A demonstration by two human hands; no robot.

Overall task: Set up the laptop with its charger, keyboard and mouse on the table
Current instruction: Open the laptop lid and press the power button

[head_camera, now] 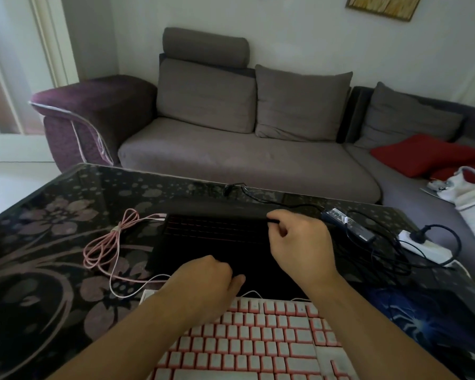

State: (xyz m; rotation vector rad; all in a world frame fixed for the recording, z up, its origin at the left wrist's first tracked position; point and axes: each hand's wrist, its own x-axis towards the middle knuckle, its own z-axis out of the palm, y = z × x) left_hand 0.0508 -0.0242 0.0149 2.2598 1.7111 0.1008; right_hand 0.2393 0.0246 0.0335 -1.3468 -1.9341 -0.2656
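A black laptop (pixel 203 250) lies on the dark floral table (pixel 52 229), its lid partly raised and red-lined keys showing under it. My right hand (pixel 299 239) pinches the top edge of the lid near its right end. With its fingers curled, my left hand (pixel 211 278) rests on the laptop's front palm rest. Right of the laptop lies the black charger brick (pixel 351 223), whose black cable (pixel 272 200) runs along the table's far edge. A white keyboard with pink gaps (pixel 258 341) sits in front of the laptop. No mouse is visible.
The keyboard's pink cable (pixel 107 242) lies coiled left of the laptop. A white power strip (pixel 425 246) with a black plug sits at the table's right edge. A blue mouse pad (pixel 433 325) covers the near right corner. A grey sofa (pixel 244 160) stands behind the table.
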